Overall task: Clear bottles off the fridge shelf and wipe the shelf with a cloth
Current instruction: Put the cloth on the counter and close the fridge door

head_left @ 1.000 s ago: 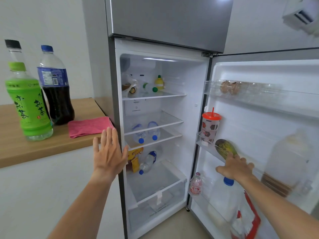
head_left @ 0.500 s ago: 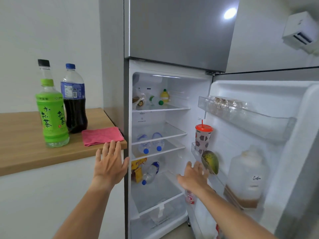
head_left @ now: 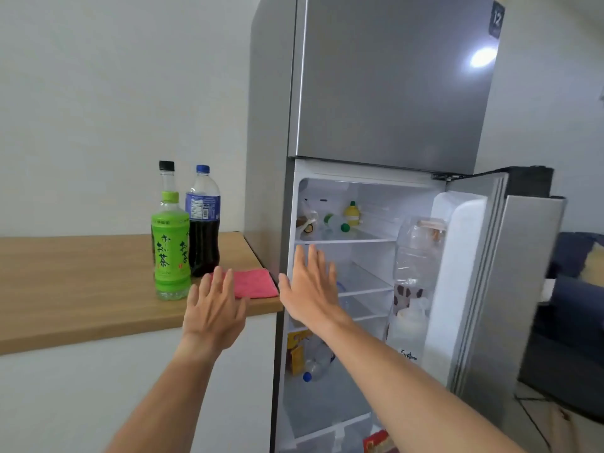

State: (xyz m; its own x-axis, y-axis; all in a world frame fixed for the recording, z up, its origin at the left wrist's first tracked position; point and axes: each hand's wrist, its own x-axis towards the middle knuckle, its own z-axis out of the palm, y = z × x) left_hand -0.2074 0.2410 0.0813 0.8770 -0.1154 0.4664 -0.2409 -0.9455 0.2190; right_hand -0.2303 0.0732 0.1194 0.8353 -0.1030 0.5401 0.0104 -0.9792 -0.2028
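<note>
The fridge (head_left: 392,93) stands with its lower door (head_left: 470,289) partly swung in. A green tea bottle (head_left: 170,253), a cola bottle (head_left: 203,223) and a clear black-capped bottle (head_left: 166,174) stand on the wooden counter (head_left: 81,282). A pink cloth (head_left: 253,282) lies beside them near the fridge. My left hand (head_left: 212,312) hovers open just in front of the cloth. My right hand (head_left: 310,286) is open, fingers spread, in front of the middle glass shelf (head_left: 366,282). The top shelf (head_left: 346,238) holds a lying green-capped bottle (head_left: 336,222) and a yellow bottle (head_left: 352,213).
A water bottle (head_left: 315,364) and yellow packets (head_left: 295,348) lie low in the fridge. The door bins hold a large clear bottle (head_left: 415,250), a patterned cup (head_left: 405,297) and a jug (head_left: 405,335). A dark sofa (head_left: 575,305) stands to the right.
My right hand has left the door bin and moved left to the middle shelf. The door has swung partly inward. The view has shifted up and left; my left hand stays open.
</note>
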